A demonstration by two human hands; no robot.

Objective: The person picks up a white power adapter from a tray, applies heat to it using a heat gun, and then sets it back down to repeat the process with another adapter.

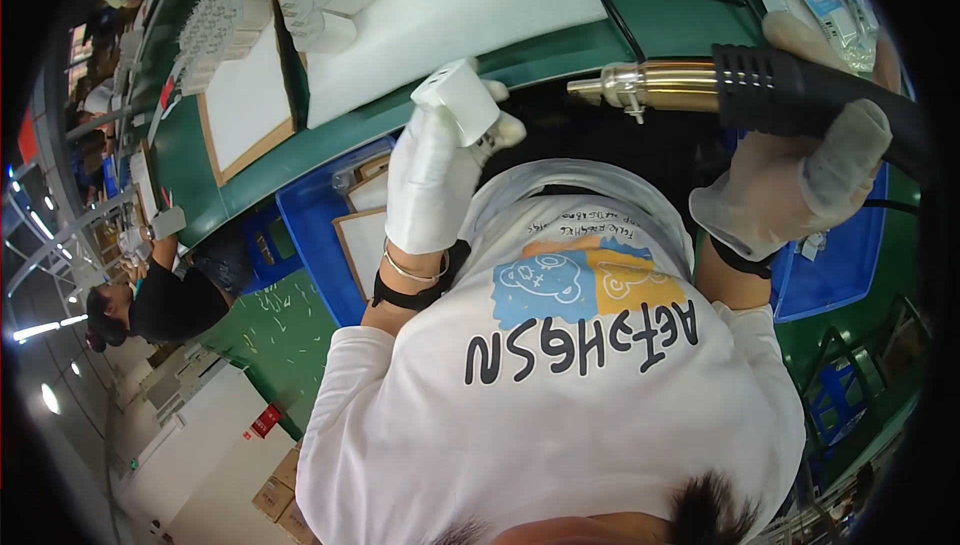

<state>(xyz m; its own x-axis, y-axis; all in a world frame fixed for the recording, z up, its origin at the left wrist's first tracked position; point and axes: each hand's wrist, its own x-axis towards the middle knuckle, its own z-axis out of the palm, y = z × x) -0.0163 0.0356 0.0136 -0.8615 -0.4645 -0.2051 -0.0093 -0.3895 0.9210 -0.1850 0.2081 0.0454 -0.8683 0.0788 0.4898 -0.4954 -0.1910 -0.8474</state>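
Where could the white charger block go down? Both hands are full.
Bare room: the white foam sheet between the charger rows and the green bench edge. Crowded: upper left, where chargers pack the board; blue bin holds cards.

Bright, even factory light, heavy fisheye bend

Ceiling lamps [40, 330] glare at the left; the white foam sheet [450, 15] nearly washes out; soft shadows; black vignette corners; edges smear; centre stays sharp.

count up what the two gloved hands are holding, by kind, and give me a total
White charger block, in the left hand: 1
Heat gun with a brass nozzle, in the right hand: 1
Total: 2
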